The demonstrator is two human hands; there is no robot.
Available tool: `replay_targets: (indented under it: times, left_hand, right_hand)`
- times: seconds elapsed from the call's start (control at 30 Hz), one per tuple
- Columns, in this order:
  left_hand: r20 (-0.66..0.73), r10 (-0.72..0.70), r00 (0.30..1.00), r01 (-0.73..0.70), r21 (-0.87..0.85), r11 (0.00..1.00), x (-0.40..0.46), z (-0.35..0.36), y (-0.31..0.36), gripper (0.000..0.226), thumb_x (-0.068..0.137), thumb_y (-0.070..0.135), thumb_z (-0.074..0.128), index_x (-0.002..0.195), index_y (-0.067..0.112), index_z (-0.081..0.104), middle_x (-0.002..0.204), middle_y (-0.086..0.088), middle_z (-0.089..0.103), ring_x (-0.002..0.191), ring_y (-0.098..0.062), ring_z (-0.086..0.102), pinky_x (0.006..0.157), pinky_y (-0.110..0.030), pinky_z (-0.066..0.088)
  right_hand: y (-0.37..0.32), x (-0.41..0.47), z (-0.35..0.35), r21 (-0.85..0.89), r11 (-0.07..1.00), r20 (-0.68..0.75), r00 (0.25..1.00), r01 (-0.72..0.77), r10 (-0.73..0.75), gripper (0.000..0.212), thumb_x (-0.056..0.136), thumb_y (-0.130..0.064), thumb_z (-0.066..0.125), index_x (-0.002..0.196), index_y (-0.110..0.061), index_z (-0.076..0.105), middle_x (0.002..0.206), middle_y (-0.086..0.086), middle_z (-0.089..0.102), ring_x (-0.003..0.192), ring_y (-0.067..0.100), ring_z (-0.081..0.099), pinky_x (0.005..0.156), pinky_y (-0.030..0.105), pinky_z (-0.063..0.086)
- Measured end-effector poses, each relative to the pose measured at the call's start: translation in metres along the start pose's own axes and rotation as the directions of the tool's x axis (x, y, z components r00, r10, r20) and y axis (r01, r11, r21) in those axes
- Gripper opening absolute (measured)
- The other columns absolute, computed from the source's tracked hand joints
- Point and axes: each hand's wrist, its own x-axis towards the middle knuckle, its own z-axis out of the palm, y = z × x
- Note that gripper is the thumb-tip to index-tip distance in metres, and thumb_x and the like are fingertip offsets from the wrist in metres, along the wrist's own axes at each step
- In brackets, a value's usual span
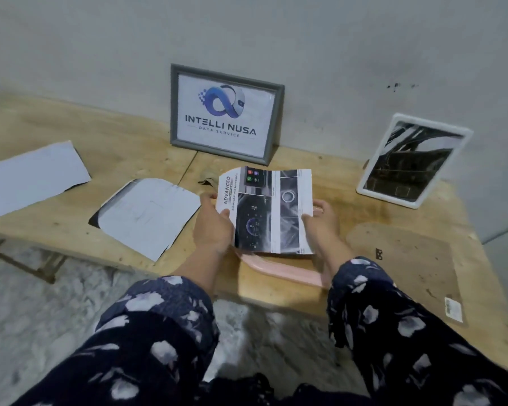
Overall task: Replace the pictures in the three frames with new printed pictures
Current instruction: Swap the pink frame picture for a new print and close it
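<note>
- Evidently the third frame is being dealt with: a pink frame [279,269] is seen lying flat near the front edge of the wooden table [135,159], and just above it a printed picture [266,210] headed "ADVANCED" is held.
- The print is pinched at its left edge by the left hand [213,224] and at its right edge by the right hand [320,219], thumbs on top; whether it has been seated in the pink frame cannot be told.
- Right of the pink frame, a brown backing board [405,259] is left lying loose, so closing is judged still to be done.
- Left of the pink frame, two sheets [147,215] [33,174] are laid blank side up.
- Beyond the pink frame, a grey frame [226,114] with a logo print and, to the right, a white frame [412,161] with a dark picture are propped upright, judged finished.
- A plain grey wall [276,33] is met behind the table.
</note>
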Motion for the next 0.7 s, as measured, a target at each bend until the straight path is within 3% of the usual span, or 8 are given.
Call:
replay_targets:
  times: [0.23, 0.4, 0.47, 0.57, 0.63, 0.7]
  left_hand:
    - [-0.181, -0.108, 0.978, 0.109, -0.006, 0.994, 0.034, -0.086, -0.059, 0.032, 0.097, 0.014, 0.049, 0.126, 0.02, 0.036, 0.124, -0.013, 0.058, 0.101, -0.032, 0.059, 0.08, -0.034, 0.042]
    - [-0.309, -0.16, 0.938, 0.154, -0.044, 0.987, 0.066, -0.16, -0.105, 0.032, 0.096, 0.013, 0.05, 0.124, 0.021, 0.038, 0.113, -0.008, 0.064, 0.092, -0.028, 0.06, 0.075, -0.033, 0.044]
    - [-0.345, -0.186, 0.92, 0.186, -0.033, 0.982, 0.085, -0.196, -0.127, 0.031, 0.096, 0.013, 0.05, 0.124, 0.02, 0.039, 0.109, -0.007, 0.065, 0.088, -0.029, 0.06, 0.074, -0.033, 0.043]
    - [-0.369, -0.222, 0.902, 0.223, -0.04, 0.974, 0.113, -0.236, -0.151, 0.031, 0.096, 0.015, 0.05, 0.125, 0.022, 0.038, 0.118, -0.013, 0.061, 0.097, -0.032, 0.059, 0.082, -0.038, 0.047]
    - [-0.391, -0.258, 0.883, 0.257, -0.056, 0.965, 0.138, -0.269, -0.172, 0.032, 0.097, 0.016, 0.049, 0.127, 0.022, 0.037, 0.122, -0.015, 0.058, 0.104, -0.033, 0.058, 0.087, -0.041, 0.046]
    - [-0.396, -0.283, 0.874, 0.281, -0.064, 0.958, 0.155, -0.294, -0.187, 0.033, 0.098, 0.016, 0.049, 0.128, 0.021, 0.036, 0.124, -0.017, 0.057, 0.108, -0.034, 0.057, 0.09, -0.041, 0.044]
  right_hand:
    - [-0.037, -0.014, 0.107, -0.044, 0.997, 0.265, 0.963, 0.068, -0.054, 0.032, 0.089, -0.009, 0.056, 0.111, -0.031, 0.049, 0.113, -0.001, 0.062, 0.094, 0.025, 0.067, 0.074, 0.047, 0.059]
    - [-0.063, -0.03, 0.205, -0.115, 0.98, 0.362, 0.925, 0.164, -0.113, 0.03, 0.089, -0.005, 0.057, 0.111, -0.024, 0.051, 0.109, 0.003, 0.064, 0.089, 0.023, 0.066, 0.075, 0.046, 0.059]
    - [-0.073, -0.037, 0.253, -0.153, 0.967, 0.397, 0.909, 0.201, -0.127, 0.034, 0.089, -0.004, 0.057, 0.119, -0.019, 0.051, 0.108, 0.002, 0.064, 0.084, 0.019, 0.065, 0.072, 0.037, 0.058]
    - [-0.086, -0.043, 0.304, -0.192, 0.941, 0.445, 0.88, 0.277, -0.168, 0.035, 0.09, 0.0, 0.053, 0.123, -0.011, 0.051, 0.087, -0.007, 0.057, 0.07, 0.005, 0.054, 0.052, 0.006, 0.042]
    - [-0.094, -0.047, 0.351, -0.218, 0.922, 0.469, 0.863, 0.321, -0.189, 0.035, 0.09, 0.001, 0.051, 0.124, -0.008, 0.051, 0.077, -0.014, 0.046, 0.066, -0.002, 0.046, 0.047, 0.006, 0.036]
    - [-0.103, -0.052, 0.388, -0.232, 0.909, 0.487, 0.85, 0.347, -0.2, 0.037, 0.09, 0.0, 0.051, 0.126, -0.008, 0.052, 0.078, -0.013, 0.047, 0.066, 0.0, 0.047, 0.046, 0.008, 0.035]
